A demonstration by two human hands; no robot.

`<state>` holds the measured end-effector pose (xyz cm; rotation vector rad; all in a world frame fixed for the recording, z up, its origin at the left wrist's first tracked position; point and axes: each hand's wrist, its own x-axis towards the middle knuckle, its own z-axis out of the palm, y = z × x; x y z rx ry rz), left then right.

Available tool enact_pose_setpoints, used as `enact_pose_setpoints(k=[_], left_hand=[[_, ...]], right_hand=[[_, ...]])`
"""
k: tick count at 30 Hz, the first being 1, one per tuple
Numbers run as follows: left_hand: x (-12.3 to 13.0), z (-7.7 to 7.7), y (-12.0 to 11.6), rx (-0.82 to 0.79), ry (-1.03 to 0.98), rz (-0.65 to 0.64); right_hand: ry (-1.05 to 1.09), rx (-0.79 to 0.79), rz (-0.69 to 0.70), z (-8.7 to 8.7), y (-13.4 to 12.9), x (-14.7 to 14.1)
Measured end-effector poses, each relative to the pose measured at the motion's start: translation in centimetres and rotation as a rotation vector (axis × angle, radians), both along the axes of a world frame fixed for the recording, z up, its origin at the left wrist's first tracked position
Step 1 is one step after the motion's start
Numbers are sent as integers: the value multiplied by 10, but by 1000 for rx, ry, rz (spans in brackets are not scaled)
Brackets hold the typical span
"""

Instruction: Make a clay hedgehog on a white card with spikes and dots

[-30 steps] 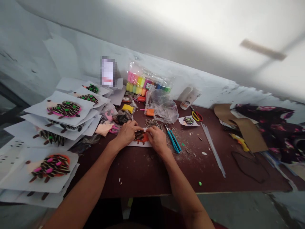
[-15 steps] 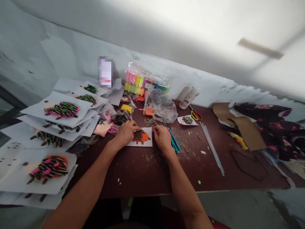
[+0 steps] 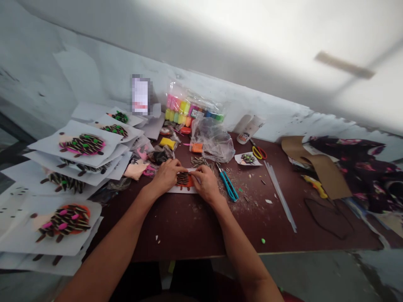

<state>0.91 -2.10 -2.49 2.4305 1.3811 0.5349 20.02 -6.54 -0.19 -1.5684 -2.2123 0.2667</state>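
A white card lies on the table with an orange clay hedgehog on it. Dark striped seeds cover the hedgehog's left part in rows. My left hand is closed over the card's left end and holds it down, thumb and forefinger reaching across the hedgehog. At the orange clay's right part, my right hand is closed in a pinch; anything between its fingertips is too small to make out. Behind the card lies a small pile of striped seeds. Turquoise-handled scissors lie right of my right hand.
Stacked hedgehog cards fill the left side. Clay packs and a plastic bag sit at the back. To the right are red-yellow scissors, glue sticks, a yellow glue gun and brown cardboard.
My right hand has moved left from beside the card onto the orange hedgehog. The left hand and the card have stayed in place.
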Motion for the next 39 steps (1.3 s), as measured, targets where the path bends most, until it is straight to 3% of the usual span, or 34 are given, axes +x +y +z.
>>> enact_pose_setpoints(k=[17, 28, 39], left_hand=[[2, 6, -2, -17, 25, 15], [2, 3, 1, -25, -17, 27], [3, 5, 3, -23, -1, 33]], right_hand=[[24, 28, 0, -3, 1, 0], [5, 9, -211, 2, 10, 15], [-242, 5, -90, 13, 36, 5]])
